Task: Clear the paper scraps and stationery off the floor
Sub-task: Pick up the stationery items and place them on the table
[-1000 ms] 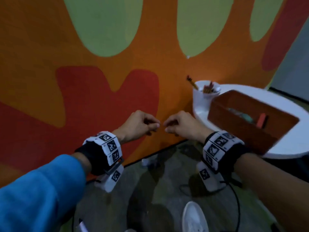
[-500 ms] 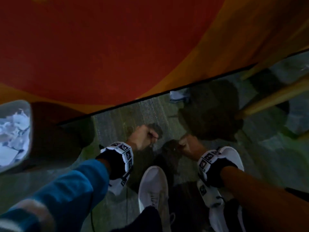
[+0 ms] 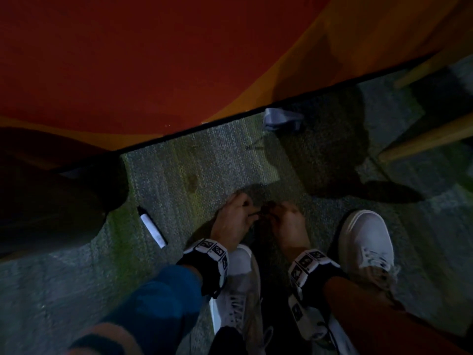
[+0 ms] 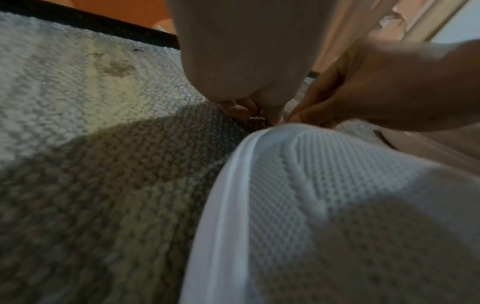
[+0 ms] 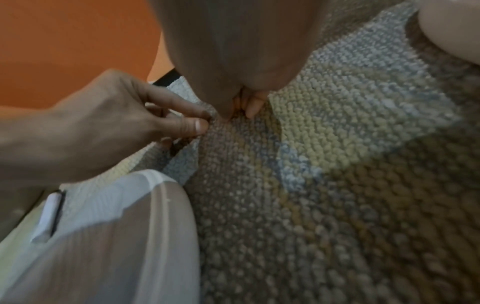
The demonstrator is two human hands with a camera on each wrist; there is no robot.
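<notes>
Hands at the carpet

Fingertips of the left hand [image 3: 236,221] and right hand [image 3: 288,221] meet on the carpet [image 3: 204,170], pinching something tiny; what, I cannot tell. A marker [image 3: 151,226] lies left, crumpled paper [image 3: 280,119] by the wall edge.

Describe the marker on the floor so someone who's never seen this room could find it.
Start at the black baseboard under the red and orange wall. On the grey carpet nearer you, left of both hands, lies the marker. It is a slim white stick with a black cap, unlike the crumpled bluish scrap.
</notes>
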